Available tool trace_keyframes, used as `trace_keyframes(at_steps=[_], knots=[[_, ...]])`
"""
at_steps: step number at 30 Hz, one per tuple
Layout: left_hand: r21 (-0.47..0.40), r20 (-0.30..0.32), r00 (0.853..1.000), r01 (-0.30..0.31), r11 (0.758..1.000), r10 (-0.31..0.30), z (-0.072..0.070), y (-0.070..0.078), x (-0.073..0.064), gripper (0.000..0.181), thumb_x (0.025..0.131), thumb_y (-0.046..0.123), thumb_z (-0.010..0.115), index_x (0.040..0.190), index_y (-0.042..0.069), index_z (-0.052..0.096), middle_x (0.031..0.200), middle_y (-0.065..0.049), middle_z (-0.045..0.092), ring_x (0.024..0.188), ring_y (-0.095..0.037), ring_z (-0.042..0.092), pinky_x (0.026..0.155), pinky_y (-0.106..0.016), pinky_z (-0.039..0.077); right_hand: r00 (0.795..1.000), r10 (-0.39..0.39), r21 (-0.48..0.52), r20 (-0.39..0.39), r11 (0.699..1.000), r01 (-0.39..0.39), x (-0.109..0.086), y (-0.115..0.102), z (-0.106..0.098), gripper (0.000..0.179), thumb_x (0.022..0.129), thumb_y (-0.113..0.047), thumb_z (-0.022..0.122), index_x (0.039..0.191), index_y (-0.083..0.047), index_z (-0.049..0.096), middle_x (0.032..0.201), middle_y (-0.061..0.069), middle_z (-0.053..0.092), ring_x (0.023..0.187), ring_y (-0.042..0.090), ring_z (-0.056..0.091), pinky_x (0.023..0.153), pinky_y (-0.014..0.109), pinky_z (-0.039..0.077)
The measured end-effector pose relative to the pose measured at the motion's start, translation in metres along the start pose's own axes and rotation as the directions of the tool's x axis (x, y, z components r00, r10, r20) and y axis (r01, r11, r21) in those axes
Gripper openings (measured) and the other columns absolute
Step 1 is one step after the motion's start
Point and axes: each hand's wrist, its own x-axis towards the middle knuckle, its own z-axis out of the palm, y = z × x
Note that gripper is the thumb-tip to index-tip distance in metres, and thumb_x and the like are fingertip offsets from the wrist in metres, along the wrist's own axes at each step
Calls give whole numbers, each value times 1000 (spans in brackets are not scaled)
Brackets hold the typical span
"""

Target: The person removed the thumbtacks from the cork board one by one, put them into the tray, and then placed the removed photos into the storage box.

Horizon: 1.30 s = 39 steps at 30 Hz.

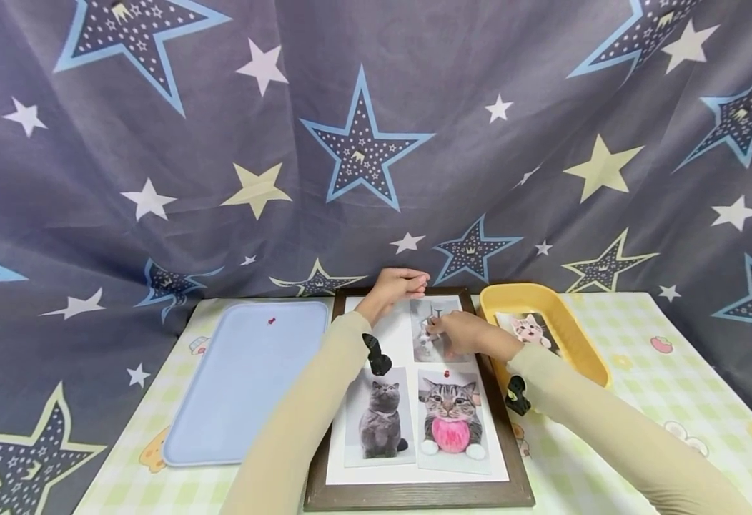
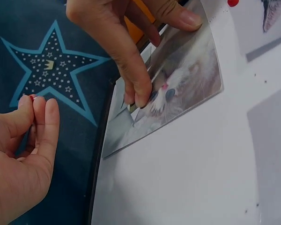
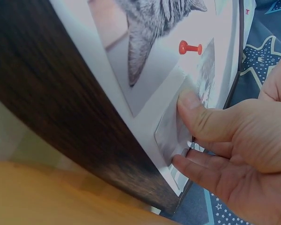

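My left hand [image 1: 398, 286] is raised near the top edge of a framed white board [image 1: 366, 476]. Between its thumb and fingertips it pinches a small red push pin [image 2: 33, 97], mostly hidden by the fingers. On the board's upper right lies a photo of a pale cat [image 2: 182, 86]. My right hand [image 1: 466, 332] presses on that photo, thumb spread from the fingers and fingertips near its edge. Below it, a photo of a tabby cat with a pink ball [image 1: 451, 429] carries a red push pin [image 3: 191, 48] at its top. A grey cat photo [image 1: 385, 422] lies beside it.
Left of the board is a light blue tray [image 1: 247, 393] with one red push pin [image 1: 271, 320] on it. A yellow tray [image 1: 585, 350] stands to the right, holding a kitten photo [image 1: 527, 329]. A starry curtain [image 1: 363, 236] hangs behind the checked tablecloth [image 1: 659, 400].
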Motion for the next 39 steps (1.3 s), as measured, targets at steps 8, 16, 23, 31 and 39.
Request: trace_keyframes(at_steps=[8,16,23,31,39], knots=[[23,-41,999,4,1000,-3,-9,5,-5,30,97,2,66,125,-8,68,127,-34,64,72,-8,70,78,-23,64,1000,-15,-4,-10,1000,15,0,0,1,64,77,-5,85,136,0,62,145,23,56,124,40,62,105,47,54],[29,-36,999,0,1000,1,-20,11,-13,29,97,2,66,124,-8,68,95,-10,75,73,-8,70,77,-24,64,1000,-19,21,-5,1000,19,0,-1,-2,62,77,-2,84,135,1,63,145,24,55,124,41,61,100,44,57],[57,-30,999,-35,998,37,-35,22,-25,31,98,3,65,127,-9,66,119,-22,72,78,-9,70,80,-23,63,1000,-24,24,-20,999,24,0,0,-2,62,77,-1,85,135,2,63,143,26,56,124,42,61,102,46,56],[138,-50,997,-45,989,52,-68,31,-39,34,98,10,69,126,-7,66,129,-30,64,80,-9,71,93,-36,62,1000,5,44,-25,999,-4,-1,1,-1,63,77,0,84,136,0,63,146,24,54,119,41,64,81,34,59],[235,-64,996,-47,971,63,-105,32,-53,36,98,10,69,127,-9,64,128,-29,65,81,-8,70,95,-38,62,1000,8,59,-12,998,-8,-1,-2,0,65,78,1,83,138,0,60,148,26,50,106,38,68,65,24,50]])
